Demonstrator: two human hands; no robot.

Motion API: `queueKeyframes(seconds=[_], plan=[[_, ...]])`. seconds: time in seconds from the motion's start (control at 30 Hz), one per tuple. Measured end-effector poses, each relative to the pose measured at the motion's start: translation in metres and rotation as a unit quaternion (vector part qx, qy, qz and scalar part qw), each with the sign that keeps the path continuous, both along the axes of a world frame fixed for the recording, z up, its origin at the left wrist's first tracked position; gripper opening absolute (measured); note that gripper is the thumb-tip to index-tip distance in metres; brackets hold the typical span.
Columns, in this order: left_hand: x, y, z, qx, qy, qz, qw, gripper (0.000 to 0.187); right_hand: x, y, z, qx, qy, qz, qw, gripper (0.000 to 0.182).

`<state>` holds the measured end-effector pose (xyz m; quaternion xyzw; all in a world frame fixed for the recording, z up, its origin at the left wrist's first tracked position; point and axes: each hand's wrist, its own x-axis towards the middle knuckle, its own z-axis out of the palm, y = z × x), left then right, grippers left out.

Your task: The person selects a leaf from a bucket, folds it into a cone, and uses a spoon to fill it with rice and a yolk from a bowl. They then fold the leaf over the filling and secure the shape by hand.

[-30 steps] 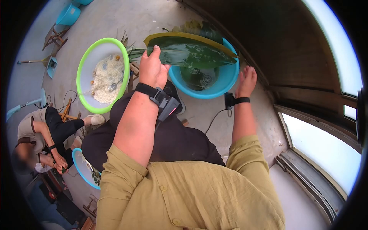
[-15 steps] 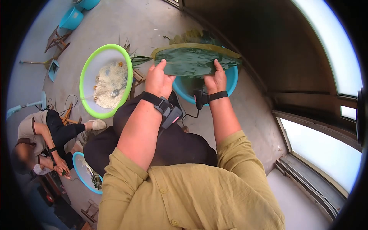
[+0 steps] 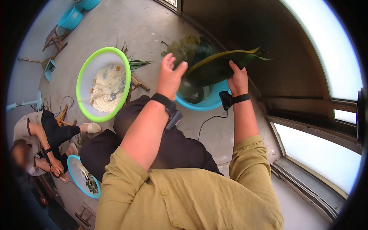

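Note:
My right hand [image 3: 239,81] grips a stack of long green leaves [image 3: 216,71] near one end, thumb on top. The leaves have a yellowish edge and tilt up to the right over a blue basin [image 3: 203,106]. Water and dark leaves show inside that basin. My left hand [image 3: 171,78] is off the leaves, just beyond their left end, with thumb and fingers apart and nothing in it. More broad leaves [image 3: 180,50] lie behind the basin, partly covered by the held ones.
To the left, a green-rimmed basin [image 3: 79,94] holds white rice and a spoon [image 3: 112,96]. A wooden stool [image 3: 140,82] stands beside it. Lower left, a seated person [image 3: 38,130] works near a smaller blue-rimmed basin [image 3: 73,180]. A dark panelled wall [image 3: 245,30] rises at right.
My left hand has let go of the leaves and drawn clear of them. My right hand has moved right with the leaves, which now slant instead of lying level.

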<state>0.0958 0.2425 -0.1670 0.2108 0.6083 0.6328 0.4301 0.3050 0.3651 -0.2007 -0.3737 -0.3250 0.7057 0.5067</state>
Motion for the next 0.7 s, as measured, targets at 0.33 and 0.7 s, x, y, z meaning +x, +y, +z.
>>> queueKeyframes(seconds=[0.33,0.7], plan=[[0.030,0.025,0.007,-0.007,0.337,-0.187,0.923,0.063,-0.005,-0.021,0.028,0.076,-0.192,0.170,0.964,0.021],[0.033,0.026,0.001,0.120,0.347,-0.176,0.913,0.032,0.012,-0.025,0.049,0.216,-0.246,0.174,0.929,0.041]])
